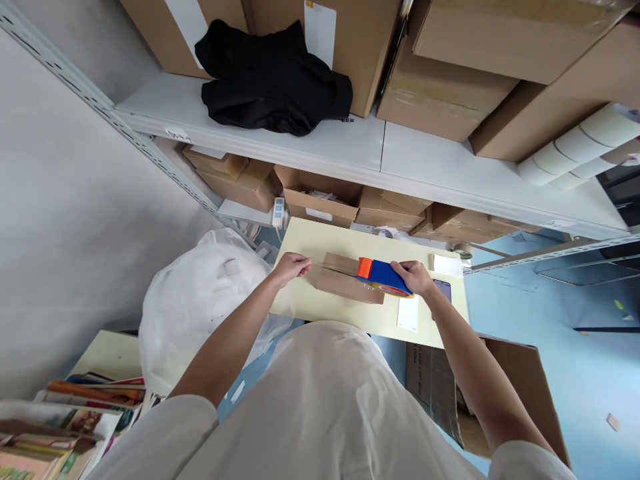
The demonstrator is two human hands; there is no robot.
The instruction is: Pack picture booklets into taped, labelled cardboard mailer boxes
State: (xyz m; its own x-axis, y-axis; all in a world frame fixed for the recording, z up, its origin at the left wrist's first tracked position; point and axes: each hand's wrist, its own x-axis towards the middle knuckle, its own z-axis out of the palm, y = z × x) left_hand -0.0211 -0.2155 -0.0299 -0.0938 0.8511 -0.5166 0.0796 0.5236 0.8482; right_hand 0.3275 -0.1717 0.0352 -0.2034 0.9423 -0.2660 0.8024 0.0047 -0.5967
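On the pale counter (pixel 320 237) lies a small cardboard box (pixel 347 287); over its right end the right hand (pixel 413 275), grip closed, holds a blue tape dispenser (pixel 385 272). The left hand (pixel 293 267) pinches a thin tape strip (pixel 317 265) beyond the left end.

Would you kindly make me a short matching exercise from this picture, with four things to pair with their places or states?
Column one
1. Tape dispenser
2. Small cardboard box
3. Black garment
4. Phone

Column two
A. Lying on the shelf, in front of large cartons
B. Partly hidden by the right forearm
C. Blue and orange, gripped by the right hand
D. Brown, resting on the table

Right pairs: 1-C, 2-D, 3-A, 4-B
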